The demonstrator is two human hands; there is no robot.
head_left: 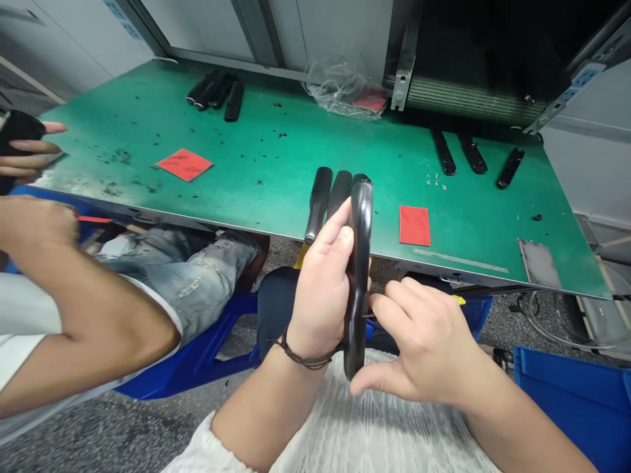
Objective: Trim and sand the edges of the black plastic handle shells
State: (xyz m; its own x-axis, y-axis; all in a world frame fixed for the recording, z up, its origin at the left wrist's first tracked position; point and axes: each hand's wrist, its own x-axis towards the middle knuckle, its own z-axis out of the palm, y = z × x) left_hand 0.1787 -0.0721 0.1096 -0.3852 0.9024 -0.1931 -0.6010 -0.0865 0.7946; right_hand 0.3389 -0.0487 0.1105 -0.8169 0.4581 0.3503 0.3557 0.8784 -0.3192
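Observation:
My left hand (320, 282) is shut around a curved black plastic piece (359, 276), held upright in front of me. My right hand (419, 335) is at its lower side, with the thumb against its bottom end. Those fingers pinch a thin blade (367, 316) whose yellow-tipped handle (458, 299) shows past them. Just beyond, two similar black pieces (320, 200) rest at the green bench edge. More black pieces lie at the back (211, 90) and on the right (444, 151).
A green bench mat (123, 112) carries black scraps and red pads (415, 225). A plastic bag (340, 85) lies behind. At left, a co-worker's arm (83, 315) and black-gloved hand (24, 141) reach in. A blue crate (572, 407) stands at lower right.

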